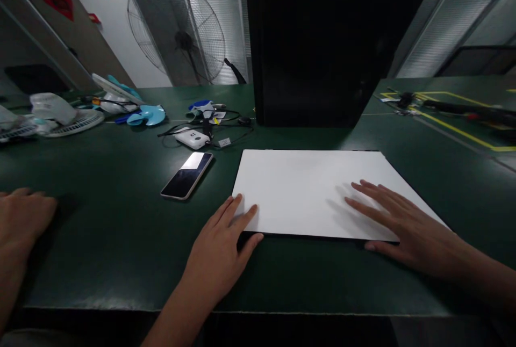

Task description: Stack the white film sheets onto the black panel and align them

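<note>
Hands: both are laid flat and open, with nothing gripped.
Left hand (226,245): the fingers are spread over the near left corner of the white board (306,191), and the thumb is set against its near edge.
Right hand (397,223): it is rested palm down on the near right part of the board, fingers extended.
Board: it is laid flat on the green worktop (113,229), in front of a black upright panel (318,46).
Phone (187,175): it is placed face up just left of the board, apart from it.
Other hand (22,218): another person's hand is rested on the worktop at the far left.
Behind: a white device (193,137) with cables, blue fan parts (147,116) and a standing fan (177,30) are seen.
</note>
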Demonstrator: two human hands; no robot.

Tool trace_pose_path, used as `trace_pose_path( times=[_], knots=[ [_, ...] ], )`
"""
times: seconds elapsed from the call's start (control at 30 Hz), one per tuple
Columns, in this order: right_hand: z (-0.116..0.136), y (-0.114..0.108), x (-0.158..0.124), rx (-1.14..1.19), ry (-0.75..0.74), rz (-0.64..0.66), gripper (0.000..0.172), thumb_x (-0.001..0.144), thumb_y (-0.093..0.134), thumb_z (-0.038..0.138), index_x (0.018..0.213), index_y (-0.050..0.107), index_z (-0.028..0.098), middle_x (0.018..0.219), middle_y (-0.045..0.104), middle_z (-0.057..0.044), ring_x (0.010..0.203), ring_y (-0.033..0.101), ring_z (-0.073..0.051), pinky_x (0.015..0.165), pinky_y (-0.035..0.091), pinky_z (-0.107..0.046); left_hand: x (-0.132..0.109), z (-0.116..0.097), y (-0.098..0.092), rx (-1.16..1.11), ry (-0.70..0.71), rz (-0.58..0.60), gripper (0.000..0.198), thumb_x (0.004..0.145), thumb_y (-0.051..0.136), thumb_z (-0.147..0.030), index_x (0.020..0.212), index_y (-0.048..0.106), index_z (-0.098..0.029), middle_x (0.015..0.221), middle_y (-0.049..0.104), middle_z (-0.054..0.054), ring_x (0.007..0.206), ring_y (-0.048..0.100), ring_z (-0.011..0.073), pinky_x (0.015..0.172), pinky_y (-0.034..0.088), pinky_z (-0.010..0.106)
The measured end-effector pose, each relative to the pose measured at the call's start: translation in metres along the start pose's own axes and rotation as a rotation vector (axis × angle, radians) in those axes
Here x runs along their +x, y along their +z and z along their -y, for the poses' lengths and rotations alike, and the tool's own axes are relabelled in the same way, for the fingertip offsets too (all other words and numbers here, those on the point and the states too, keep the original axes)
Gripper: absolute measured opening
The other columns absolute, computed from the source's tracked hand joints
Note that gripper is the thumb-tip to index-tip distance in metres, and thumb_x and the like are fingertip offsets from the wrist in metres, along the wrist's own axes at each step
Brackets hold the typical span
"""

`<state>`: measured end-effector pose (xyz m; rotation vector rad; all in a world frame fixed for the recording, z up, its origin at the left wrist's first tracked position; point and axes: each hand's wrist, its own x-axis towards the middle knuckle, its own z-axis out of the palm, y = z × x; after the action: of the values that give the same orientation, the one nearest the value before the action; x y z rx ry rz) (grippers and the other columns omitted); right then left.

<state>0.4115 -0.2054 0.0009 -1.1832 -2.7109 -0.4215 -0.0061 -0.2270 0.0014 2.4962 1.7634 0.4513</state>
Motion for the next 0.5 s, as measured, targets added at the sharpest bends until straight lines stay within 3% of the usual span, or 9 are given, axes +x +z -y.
trace_pose_path(
  times=[0.1,0.2,0.37,0.5],
  knots=[
    [-0.004,0.001,0.003,-0.081,-0.132,-0.084,0.072,0.093,0.058,0.055,0.159,0.035,0.033,0.153,0.047,-0.006,0.130,0.055,-0.028,0.097,0.059,-0.048,0.000,0.000,-0.004,0.015,0.012,0.005,0.052,0.098,0.058,-0.047,0.147,0.055,-0.031,0.161,0.045,0.008,0.148,0.043,0.0314,0.117,0.043,0.055],
    [-0.006,-0.002,0.003,-0.176,-0.288,-0.191,0.063,0.094,0.061,0.048,0.153,0.046,0.029,0.132,0.064,-0.004,0.113,0.063,-0.023,0.090,0.061,-0.041,0.001,-0.001,-0.009,0.028,0.011,0.013,0.053,0.096,0.060,-0.048,0.146,0.057,-0.031,0.158,0.048,0.009,0.145,0.046,0.0331,0.114,0.045,0.057],
    [-0.005,-0.021,0.004,-0.231,-0.558,-0.276,0.045,0.090,0.059,0.019,0.134,0.063,0.025,0.132,0.065,0.000,0.109,0.066,-0.018,0.083,0.061,-0.034,0.004,-0.002,-0.018,0.045,0.009,0.064,0.056,0.092,0.063,-0.053,0.143,0.060,-0.030,0.156,0.051,0.012,0.144,0.047,0.0365,0.112,0.046,0.060],
    [-0.003,-0.034,0.009,-0.224,-0.690,-0.283,0.039,0.088,0.055,0.018,0.125,0.067,0.016,0.129,0.066,-0.007,0.109,0.066,-0.020,0.080,0.062,-0.033,0.006,-0.003,-0.021,0.052,0.027,0.043,0.060,0.087,0.068,-0.057,0.140,0.063,-0.029,0.151,0.056,0.013,0.139,0.052,0.0390,0.111,0.045,0.062]
  ],
)
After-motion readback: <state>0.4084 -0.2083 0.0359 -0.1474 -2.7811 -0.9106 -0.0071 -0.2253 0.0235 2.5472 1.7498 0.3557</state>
